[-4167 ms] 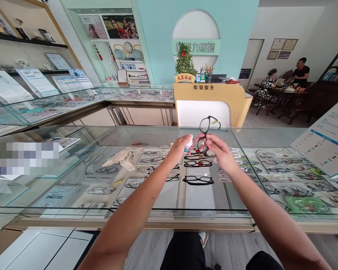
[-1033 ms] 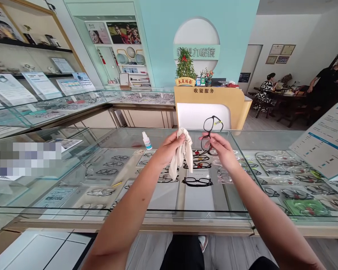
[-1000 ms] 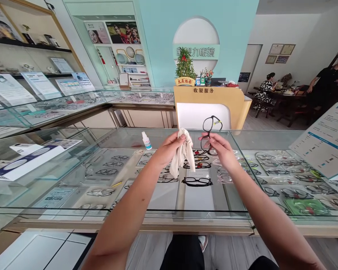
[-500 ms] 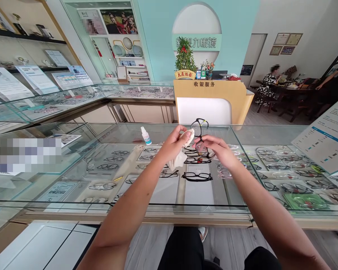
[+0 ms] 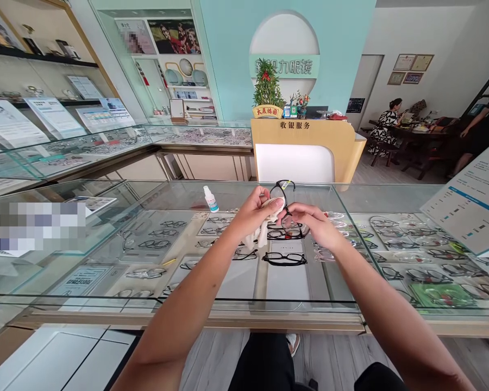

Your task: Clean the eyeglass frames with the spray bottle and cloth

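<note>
Above the glass surface [image 5: 236,304], the right hand [image 5: 315,225] pinches the light, fragile glasses [image 5: 285,209] by the frame while the left hand [image 5: 255,212] presses the soft cloth [image 5: 264,228] on one lens.

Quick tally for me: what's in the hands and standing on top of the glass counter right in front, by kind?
Black-framed glasses: 1, held in the right hand
Cloth: 1, held in the left hand, pressed to the glasses
Small white bottle with blue cap: 1, upright on the glass counter
Total: 3
</note>
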### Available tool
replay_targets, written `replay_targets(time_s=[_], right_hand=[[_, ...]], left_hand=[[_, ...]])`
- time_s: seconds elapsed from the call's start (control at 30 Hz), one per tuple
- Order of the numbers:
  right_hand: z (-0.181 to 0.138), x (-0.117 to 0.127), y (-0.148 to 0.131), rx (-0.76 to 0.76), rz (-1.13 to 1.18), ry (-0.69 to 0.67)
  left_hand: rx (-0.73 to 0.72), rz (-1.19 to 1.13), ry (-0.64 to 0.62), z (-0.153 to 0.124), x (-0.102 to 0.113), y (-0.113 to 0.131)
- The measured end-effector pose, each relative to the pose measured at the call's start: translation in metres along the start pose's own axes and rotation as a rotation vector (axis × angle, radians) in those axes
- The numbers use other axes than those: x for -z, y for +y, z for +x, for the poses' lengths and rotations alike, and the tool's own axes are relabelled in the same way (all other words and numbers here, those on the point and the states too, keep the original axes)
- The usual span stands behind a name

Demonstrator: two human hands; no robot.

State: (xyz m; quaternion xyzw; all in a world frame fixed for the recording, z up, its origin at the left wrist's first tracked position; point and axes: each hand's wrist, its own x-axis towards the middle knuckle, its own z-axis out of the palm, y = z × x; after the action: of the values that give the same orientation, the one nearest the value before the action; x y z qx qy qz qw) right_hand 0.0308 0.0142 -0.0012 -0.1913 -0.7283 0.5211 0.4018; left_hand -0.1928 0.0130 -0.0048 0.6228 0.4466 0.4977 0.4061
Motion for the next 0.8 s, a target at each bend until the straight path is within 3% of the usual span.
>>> replay_targets(time_s=[0.1, 0.23, 0.47, 0.8], right_hand=[[-0.001, -0.002, -0.002, -0.012, -0.024, 0.022], [-0.003, -0.007, -0.003, 0.002, -0.016, 0.039], [-0.005, -0.015, -0.004, 0.041, 0.008, 0.049], [-0.009, -0.017, -0.003, 0.107, 0.061, 0.023]], left_hand=[[-0.049, -0.008, 0.066, -0.001, -0.003, 0.004], [-0.132, 0.148, 0.257, -0.007, -0.003, 0.014], [-0.185, 0.264, 0.370, -0.025, -0.010, 0.031], [-0.087, 0.211, 0.216, -0.032, -0.010, 0.038]])
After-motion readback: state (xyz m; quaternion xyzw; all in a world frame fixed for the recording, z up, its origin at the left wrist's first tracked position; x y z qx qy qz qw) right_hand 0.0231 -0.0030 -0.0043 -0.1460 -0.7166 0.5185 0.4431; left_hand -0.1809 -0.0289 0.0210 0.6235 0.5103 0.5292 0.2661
